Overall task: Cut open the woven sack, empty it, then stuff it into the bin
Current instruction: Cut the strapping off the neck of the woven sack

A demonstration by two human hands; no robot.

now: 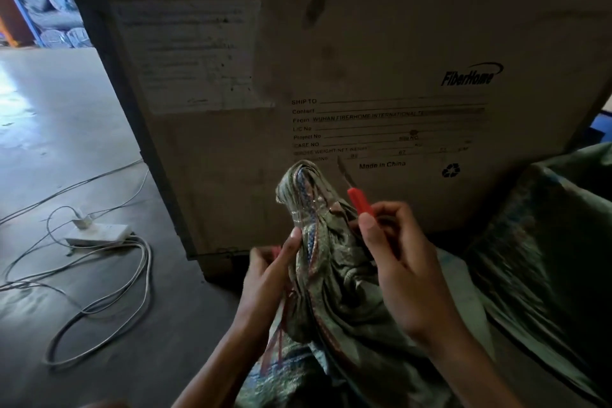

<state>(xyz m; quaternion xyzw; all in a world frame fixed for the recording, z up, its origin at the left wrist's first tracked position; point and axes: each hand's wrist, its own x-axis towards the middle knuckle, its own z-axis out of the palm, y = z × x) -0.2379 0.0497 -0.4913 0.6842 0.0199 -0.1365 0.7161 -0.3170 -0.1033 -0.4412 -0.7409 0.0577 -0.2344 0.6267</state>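
A greenish woven sack [334, 291] with a bunched, tied neck stands in front of me, its top [306, 189] bound with blue and red stitching and clear tape. My left hand [271, 275] grips the neck from the left, with red twine running under the fingers. My right hand [394, 258] holds a red-handled cutter [359, 200] just right of the neck; its thin blade points up and left, close to the sack's top. The sack's lower part runs out of the frame at the bottom.
A tall cardboard crate [364, 60] printed "FiberHome" stands directly behind the sack. Another dark green sack or liner [546, 242] gapes at the right. On the concrete floor to the left lie a white power strip [97, 233] and loops of grey cable [99, 301].
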